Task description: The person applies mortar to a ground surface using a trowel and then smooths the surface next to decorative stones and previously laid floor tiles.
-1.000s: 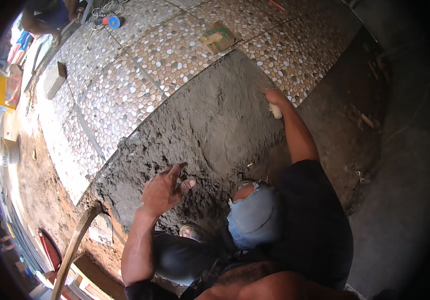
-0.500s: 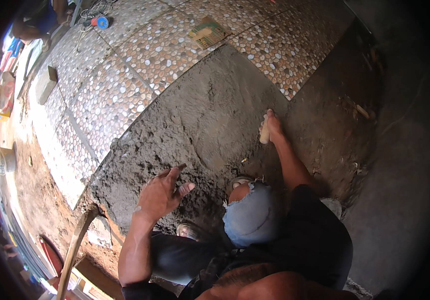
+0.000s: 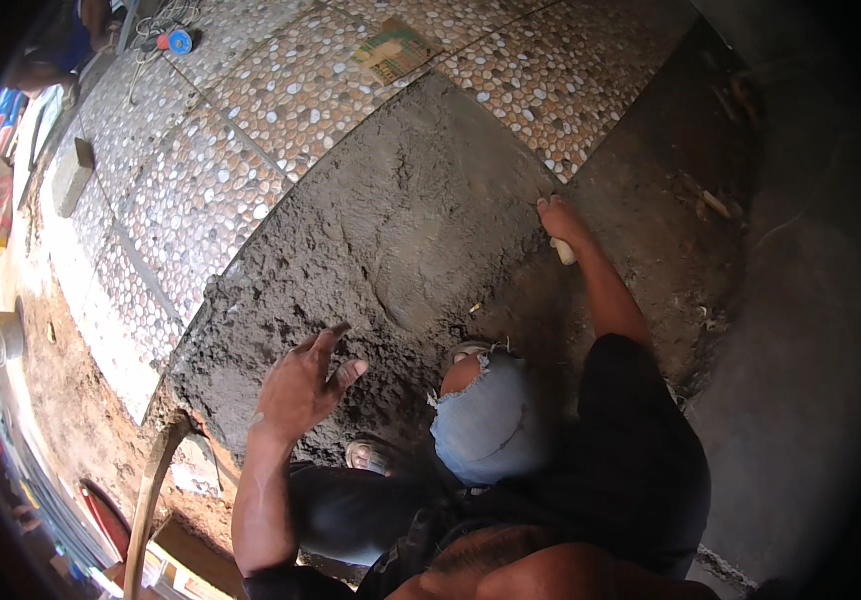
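My right hand (image 3: 565,222) is closed round the pale handle of a trowel (image 3: 564,251), at the right side of a bed of wet grey mortar (image 3: 431,180), just below a tile corner. The trowel's blade cannot be made out. Over the rough, lumpy mortar at the near left, my left hand (image 3: 301,385) hangs with its thumb and fingers apart and nothing seen in it. Its fingertips look dark. Pebble-patterned tiles (image 3: 211,190) border the mortar on the far and left sides. Smooth mortar lies in the middle and far part, with a curved ridge in it.
A wooden handle (image 3: 156,480) of a tool leans at the near left. On the tiles lie a grey block (image 3: 73,178), a torn cardboard piece (image 3: 393,50) and a blue-and-red reel (image 3: 179,42) with cord. Another person (image 3: 51,55) is at the far left. Bare soil (image 3: 691,250) lies right.
My right hand has swung the trowel slightly right and away from me, toward the tile corner, and its handle is now turned the other way. My left hand is nearly unchanged; the view has shifted slightly.
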`<state>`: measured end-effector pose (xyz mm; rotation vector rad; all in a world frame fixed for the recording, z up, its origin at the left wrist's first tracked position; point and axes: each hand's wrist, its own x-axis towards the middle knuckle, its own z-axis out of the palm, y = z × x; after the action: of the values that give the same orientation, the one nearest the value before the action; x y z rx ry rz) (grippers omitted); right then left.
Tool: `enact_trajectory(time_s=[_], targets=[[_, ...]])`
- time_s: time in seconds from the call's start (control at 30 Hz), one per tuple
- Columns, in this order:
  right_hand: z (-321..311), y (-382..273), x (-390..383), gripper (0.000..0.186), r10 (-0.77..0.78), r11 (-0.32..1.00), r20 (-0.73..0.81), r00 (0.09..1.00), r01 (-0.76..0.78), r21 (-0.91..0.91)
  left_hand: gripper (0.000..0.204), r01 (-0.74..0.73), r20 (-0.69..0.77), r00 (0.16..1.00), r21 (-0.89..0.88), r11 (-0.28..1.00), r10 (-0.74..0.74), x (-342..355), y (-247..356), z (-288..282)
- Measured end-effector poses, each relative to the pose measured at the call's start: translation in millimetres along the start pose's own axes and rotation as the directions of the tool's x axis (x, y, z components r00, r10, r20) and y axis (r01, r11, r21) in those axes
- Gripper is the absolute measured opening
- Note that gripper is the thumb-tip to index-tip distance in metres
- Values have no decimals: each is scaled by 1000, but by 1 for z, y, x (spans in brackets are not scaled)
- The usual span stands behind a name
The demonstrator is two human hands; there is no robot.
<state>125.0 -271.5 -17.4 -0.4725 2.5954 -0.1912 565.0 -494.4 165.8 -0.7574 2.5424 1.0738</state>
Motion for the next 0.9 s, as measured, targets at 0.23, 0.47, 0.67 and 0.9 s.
enact_trajectory(time_s=[0.23, 0.47, 0.67, 0.9], targets=[[65, -21, -37, 50, 275, 585, 94, 957, -244, 773, 61, 22, -10, 1000, 30, 999, -21, -10, 7, -8], [38, -39, 9, 57, -5, 987, -53, 999, 13, 160, 60, 37, 6, 999, 49, 998, -38, -12, 10, -9], [35, 24, -10, 59, 198, 933, 23, 980, -195, 302, 62, 14, -55, 998, 34, 999, -13, -15, 4, -8], [63, 0, -38, 48, 324, 415, 144, 935, -277, 867, 62, 36, 18, 999, 36, 999, -37, -13, 12, -10]])
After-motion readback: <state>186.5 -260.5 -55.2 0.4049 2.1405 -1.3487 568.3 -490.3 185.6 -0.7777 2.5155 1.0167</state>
